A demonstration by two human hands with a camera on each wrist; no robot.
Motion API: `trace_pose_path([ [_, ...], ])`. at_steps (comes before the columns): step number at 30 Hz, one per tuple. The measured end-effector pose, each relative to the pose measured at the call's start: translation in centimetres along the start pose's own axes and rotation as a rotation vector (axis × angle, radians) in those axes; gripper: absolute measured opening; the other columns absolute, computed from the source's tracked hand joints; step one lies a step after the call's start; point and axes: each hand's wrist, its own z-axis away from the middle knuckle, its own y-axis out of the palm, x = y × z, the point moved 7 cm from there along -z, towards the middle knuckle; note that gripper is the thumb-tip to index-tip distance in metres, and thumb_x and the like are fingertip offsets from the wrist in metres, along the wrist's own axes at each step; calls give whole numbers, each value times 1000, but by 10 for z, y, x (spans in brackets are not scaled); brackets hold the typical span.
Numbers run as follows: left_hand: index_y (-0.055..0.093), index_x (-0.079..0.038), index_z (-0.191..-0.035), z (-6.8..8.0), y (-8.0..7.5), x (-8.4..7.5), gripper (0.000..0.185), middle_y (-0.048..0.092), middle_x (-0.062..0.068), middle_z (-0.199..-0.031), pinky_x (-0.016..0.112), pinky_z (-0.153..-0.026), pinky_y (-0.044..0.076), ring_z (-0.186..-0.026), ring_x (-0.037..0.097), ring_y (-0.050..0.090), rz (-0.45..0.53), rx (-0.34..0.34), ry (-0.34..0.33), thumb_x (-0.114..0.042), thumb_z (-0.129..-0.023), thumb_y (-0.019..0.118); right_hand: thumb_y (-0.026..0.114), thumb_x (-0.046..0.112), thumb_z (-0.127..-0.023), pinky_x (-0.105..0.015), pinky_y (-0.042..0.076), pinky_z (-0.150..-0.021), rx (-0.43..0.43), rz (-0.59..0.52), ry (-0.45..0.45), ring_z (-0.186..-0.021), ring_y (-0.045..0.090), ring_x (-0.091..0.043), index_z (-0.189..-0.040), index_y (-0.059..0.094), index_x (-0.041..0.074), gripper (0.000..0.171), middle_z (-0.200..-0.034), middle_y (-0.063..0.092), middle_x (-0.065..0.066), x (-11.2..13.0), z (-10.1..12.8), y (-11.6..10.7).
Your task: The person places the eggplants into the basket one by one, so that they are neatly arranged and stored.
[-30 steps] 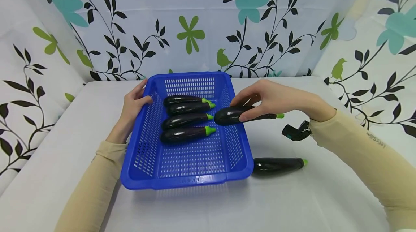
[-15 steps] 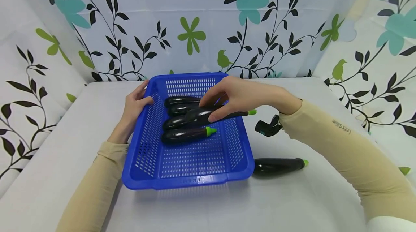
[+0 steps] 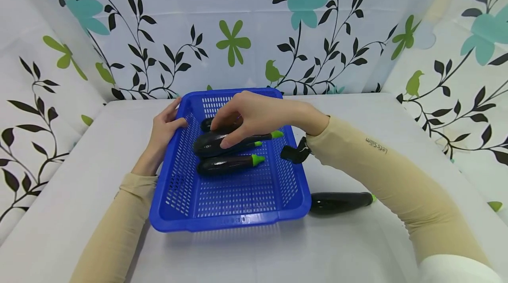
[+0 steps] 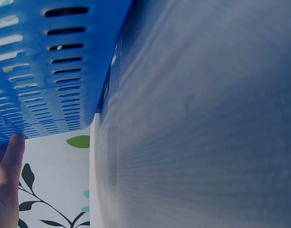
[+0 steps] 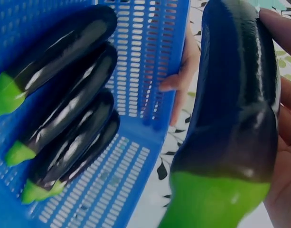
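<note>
My left hand (image 3: 164,128) grips the left rim of a blue perforated plastic basket (image 3: 254,219), thumb over the edge. In the left wrist view a finger (image 4: 12,159) lies against the basket's outer wall. My right hand (image 3: 254,113) pinches a dark glossy eggplant (image 3: 204,144) with a bright green stem end, above the eggplants in the basket. The right wrist view shows this held eggplant (image 5: 235,95) up close. Several eggplants (image 5: 64,52) lie side by side on the basket floor; from the head camera the right hand and held eggplant partly cover them.
Another eggplant (image 3: 337,202) lies on the white-covered table (image 3: 337,247) right of the basket, its left end behind the rim. A black strap (image 3: 295,153) hangs from the right wrist. Leaf-patterned cloth (image 3: 254,31) rises behind and beside the table.
The right hand has carried its eggplant leftward from the basket's right rim to above the left part of the basket. The left hand and basket have stayed nearly still.
</note>
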Motion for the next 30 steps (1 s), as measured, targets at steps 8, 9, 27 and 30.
trace_pose_path([
  [8, 28, -18, -159, -2, -2, 2, 72, 44, 22, -153, 18, -88, 52, -132, 37, 50, -12, -4, -14, -4, -93, 54, 75, 25, -89, -22, 52, -89, 22, 22, 27, -91, 67, -8, -119, 72, 9, 34, -105, 74, 1, 1, -22, 15],
  [9, 28, -18, -159, -2, -2, 2, 72, 44, 22, -152, 19, -89, 52, -132, 37, 51, -17, -5, -14, -4, -93, 54, 75, 25, -89, -22, 52, -88, 28, 28, 41, -91, 66, -8, -119, 72, 9, 34, -104, 74, 1, -1, -24, 17],
  [27, 30, -18, -158, 0, -1, 1, 71, 48, 20, -150, 15, -83, 53, -122, 28, 57, -53, -11, 6, -8, -92, 55, 77, 25, -87, -21, 51, -88, 102, -48, 171, -89, 67, -8, -113, 74, 11, 30, -101, 75, 2, -34, -36, 73],
  [30, 30, -18, -158, 1, -1, 1, 71, 47, 21, -151, 15, -80, 53, -118, 24, 59, -35, -6, 4, -8, -93, 54, 78, 25, -86, -21, 52, -87, 96, -61, 157, -89, 67, -7, -113, 74, 11, 30, -101, 75, 2, -35, -37, 78],
])
